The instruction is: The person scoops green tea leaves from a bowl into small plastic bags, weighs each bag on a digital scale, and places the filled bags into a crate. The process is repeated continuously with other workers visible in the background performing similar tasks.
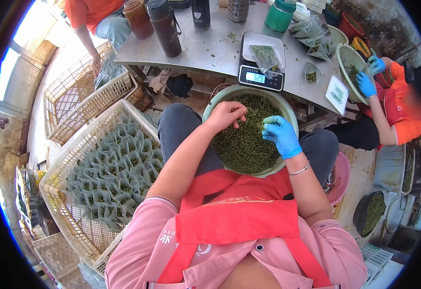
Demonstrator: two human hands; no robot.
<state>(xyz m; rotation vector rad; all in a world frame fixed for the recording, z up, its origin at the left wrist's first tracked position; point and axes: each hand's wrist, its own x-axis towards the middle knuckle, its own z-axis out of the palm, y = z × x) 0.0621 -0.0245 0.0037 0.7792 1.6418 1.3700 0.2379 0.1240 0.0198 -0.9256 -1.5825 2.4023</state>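
Observation:
A pale green basin full of small green peppercorn-like berries sits between my knees. Over its far left part is my bare left hand, fingers curled and thumb close to the fingertips. Facing it at the basin's right side, my right hand wears a blue glove, its fingertips pressed together. Anything pinched in either hand is too small or hidden to name. Just beyond the basin, a digital scale on the table carries a clear bag with some green berries.
A cream plastic crate of upright filled bags stands at my left. Bottles, more filled bags and a small white tray are on the metal table. A blue-gloved co-worker works at right; another person reaches into a crate far left.

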